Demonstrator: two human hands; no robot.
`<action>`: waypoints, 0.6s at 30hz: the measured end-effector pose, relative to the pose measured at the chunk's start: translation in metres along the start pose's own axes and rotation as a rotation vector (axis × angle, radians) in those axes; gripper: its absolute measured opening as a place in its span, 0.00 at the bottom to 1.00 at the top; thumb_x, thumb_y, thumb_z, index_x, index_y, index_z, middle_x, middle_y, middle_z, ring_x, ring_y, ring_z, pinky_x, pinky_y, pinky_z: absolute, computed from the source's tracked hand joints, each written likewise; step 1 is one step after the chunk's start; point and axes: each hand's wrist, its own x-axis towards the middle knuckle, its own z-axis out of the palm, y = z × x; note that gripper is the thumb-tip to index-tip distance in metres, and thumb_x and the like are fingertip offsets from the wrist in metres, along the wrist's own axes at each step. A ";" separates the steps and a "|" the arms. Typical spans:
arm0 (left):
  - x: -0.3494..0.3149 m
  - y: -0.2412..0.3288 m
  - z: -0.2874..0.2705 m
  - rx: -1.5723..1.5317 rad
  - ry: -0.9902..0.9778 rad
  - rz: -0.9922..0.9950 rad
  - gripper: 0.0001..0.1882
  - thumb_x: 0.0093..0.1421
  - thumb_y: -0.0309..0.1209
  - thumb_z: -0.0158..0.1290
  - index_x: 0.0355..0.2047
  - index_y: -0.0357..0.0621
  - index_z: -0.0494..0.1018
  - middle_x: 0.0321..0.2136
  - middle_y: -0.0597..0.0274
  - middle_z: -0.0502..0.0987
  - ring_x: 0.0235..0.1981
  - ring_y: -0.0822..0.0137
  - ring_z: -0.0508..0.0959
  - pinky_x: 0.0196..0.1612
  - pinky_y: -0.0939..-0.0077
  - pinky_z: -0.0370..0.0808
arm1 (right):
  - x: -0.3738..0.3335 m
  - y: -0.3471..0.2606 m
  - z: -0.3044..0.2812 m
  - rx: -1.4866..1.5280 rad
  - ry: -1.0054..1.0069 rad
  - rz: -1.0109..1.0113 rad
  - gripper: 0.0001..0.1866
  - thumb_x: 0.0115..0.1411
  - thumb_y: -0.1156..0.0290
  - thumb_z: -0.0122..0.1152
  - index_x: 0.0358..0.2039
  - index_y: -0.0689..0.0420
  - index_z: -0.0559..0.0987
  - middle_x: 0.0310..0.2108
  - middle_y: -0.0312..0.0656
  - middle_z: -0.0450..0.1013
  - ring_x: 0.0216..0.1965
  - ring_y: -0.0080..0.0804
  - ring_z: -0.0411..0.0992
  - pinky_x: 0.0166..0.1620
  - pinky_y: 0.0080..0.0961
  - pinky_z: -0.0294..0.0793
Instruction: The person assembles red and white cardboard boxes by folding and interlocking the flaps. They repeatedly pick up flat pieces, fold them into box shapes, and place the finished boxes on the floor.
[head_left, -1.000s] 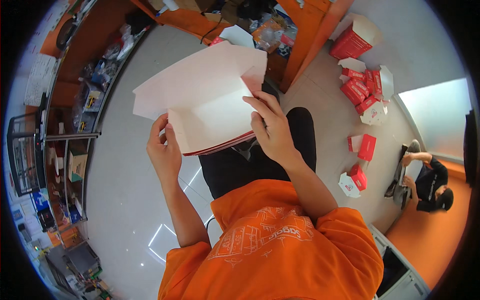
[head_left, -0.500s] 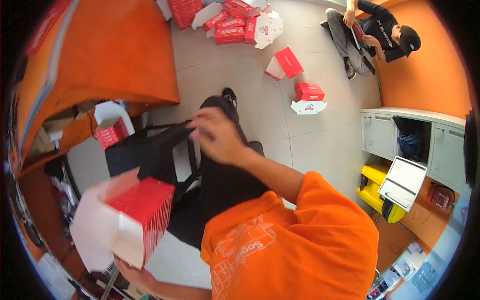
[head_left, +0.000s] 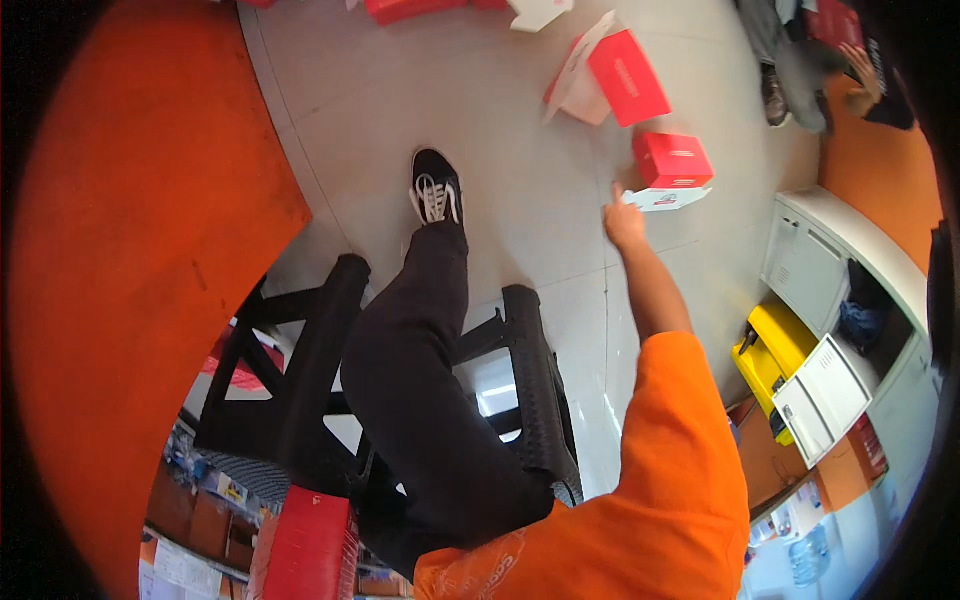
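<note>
Pale floor tiles (head_left: 540, 225) bear a red carton (head_left: 673, 160); our right hand (head_left: 627, 224), spread or pinching we cannot tell, seems mid-reach beside its white flap (head_left: 672, 201); lifting calls for gripping there. Our left hand is unseen.

The upper box (head_left: 632, 80) lay on the floor (head_left: 545, 220) at the upper right, above the lower box (head_left: 674, 160), with the right hand (head_left: 626, 222) near the latter. A table (head_left: 130, 250) filled the left, lockers (head_left: 800, 252) the right.

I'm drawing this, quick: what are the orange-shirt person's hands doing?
Left hand: out of view, can't tell.
Right hand: at the white flap of a red box; can't tell if it's gripping.
</note>
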 end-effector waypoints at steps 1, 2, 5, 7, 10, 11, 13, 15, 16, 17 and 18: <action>0.002 0.007 0.002 0.028 0.004 0.002 0.28 0.72 0.36 0.49 0.67 0.33 0.62 0.66 0.47 0.66 0.64 0.54 0.69 0.66 0.59 0.67 | 0.015 0.011 0.006 -0.070 -0.121 0.065 0.13 0.64 0.68 0.55 0.43 0.56 0.86 0.58 0.49 0.72 0.41 0.48 0.82 0.39 0.42 0.84; 0.006 0.016 0.011 0.034 0.001 0.015 0.28 0.72 0.36 0.50 0.67 0.33 0.62 0.66 0.47 0.66 0.64 0.54 0.69 0.66 0.59 0.67 | 0.028 0.032 0.021 -0.060 -0.196 0.164 0.13 0.64 0.68 0.55 0.41 0.54 0.87 0.58 0.45 0.74 0.47 0.50 0.80 0.42 0.44 0.83; 0.001 0.022 0.013 0.054 0.047 0.015 0.28 0.72 0.35 0.50 0.67 0.33 0.62 0.66 0.47 0.66 0.64 0.54 0.69 0.66 0.59 0.66 | 0.033 0.049 0.025 -0.098 -0.189 0.240 0.13 0.65 0.67 0.56 0.42 0.50 0.87 0.53 0.39 0.76 0.56 0.43 0.74 0.51 0.42 0.78; -0.007 0.014 0.007 0.059 0.061 -0.002 0.28 0.72 0.35 0.50 0.67 0.33 0.62 0.66 0.47 0.66 0.64 0.54 0.69 0.66 0.59 0.66 | 0.022 0.050 0.002 -0.232 -0.142 0.135 0.11 0.64 0.66 0.58 0.40 0.48 0.87 0.50 0.36 0.77 0.57 0.39 0.70 0.49 0.40 0.78; -0.010 -0.001 0.000 0.044 0.064 -0.004 0.28 0.72 0.35 0.50 0.67 0.33 0.62 0.66 0.47 0.66 0.64 0.54 0.68 0.66 0.59 0.66 | -0.014 0.060 -0.009 -0.200 0.079 -0.061 0.07 0.59 0.67 0.59 0.34 0.49 0.85 0.44 0.36 0.76 0.55 0.39 0.69 0.49 0.40 0.76; -0.013 -0.009 -0.003 0.028 0.067 -0.002 0.28 0.72 0.35 0.50 0.67 0.33 0.62 0.66 0.47 0.66 0.64 0.54 0.68 0.67 0.59 0.66 | -0.027 0.061 -0.019 -0.166 0.163 -0.118 0.07 0.58 0.68 0.59 0.33 0.50 0.84 0.42 0.37 0.76 0.54 0.39 0.69 0.50 0.40 0.74; -0.018 -0.024 -0.008 -0.002 0.060 0.003 0.28 0.72 0.34 0.51 0.67 0.33 0.62 0.66 0.47 0.66 0.64 0.54 0.68 0.67 0.59 0.66 | -0.057 0.059 -0.030 0.039 0.481 -0.255 0.05 0.55 0.70 0.60 0.33 0.52 0.81 0.40 0.41 0.76 0.53 0.44 0.69 0.57 0.44 0.67; -0.025 -0.042 -0.016 -0.033 0.064 0.016 0.28 0.72 0.34 0.51 0.67 0.33 0.62 0.66 0.47 0.65 0.64 0.54 0.68 0.67 0.59 0.66 | -0.089 0.036 -0.066 0.311 0.570 -0.305 0.04 0.53 0.74 0.62 0.30 0.54 0.76 0.34 0.42 0.76 0.47 0.43 0.73 0.58 0.45 0.66; -0.030 -0.051 -0.017 -0.053 0.064 0.025 0.28 0.72 0.34 0.51 0.67 0.33 0.62 0.66 0.47 0.65 0.64 0.54 0.68 0.67 0.58 0.66 | -0.111 0.018 -0.101 0.576 0.552 -0.272 0.11 0.51 0.78 0.68 0.32 0.55 0.73 0.32 0.44 0.75 0.40 0.44 0.75 0.51 0.42 0.71; -0.033 -0.059 -0.021 -0.072 0.063 0.037 0.28 0.72 0.34 0.51 0.67 0.33 0.62 0.66 0.47 0.65 0.64 0.54 0.68 0.67 0.58 0.66 | -0.127 0.000 -0.117 0.881 0.566 -0.236 0.18 0.50 0.79 0.73 0.36 0.57 0.71 0.31 0.46 0.74 0.34 0.45 0.75 0.42 0.38 0.74; -0.037 -0.065 -0.023 -0.087 0.062 0.049 0.28 0.71 0.34 0.51 0.67 0.32 0.62 0.66 0.47 0.65 0.64 0.54 0.68 0.67 0.58 0.66 | -0.151 -0.020 -0.159 0.944 0.634 -0.230 0.21 0.52 0.78 0.75 0.40 0.59 0.70 0.31 0.44 0.74 0.32 0.40 0.76 0.38 0.34 0.76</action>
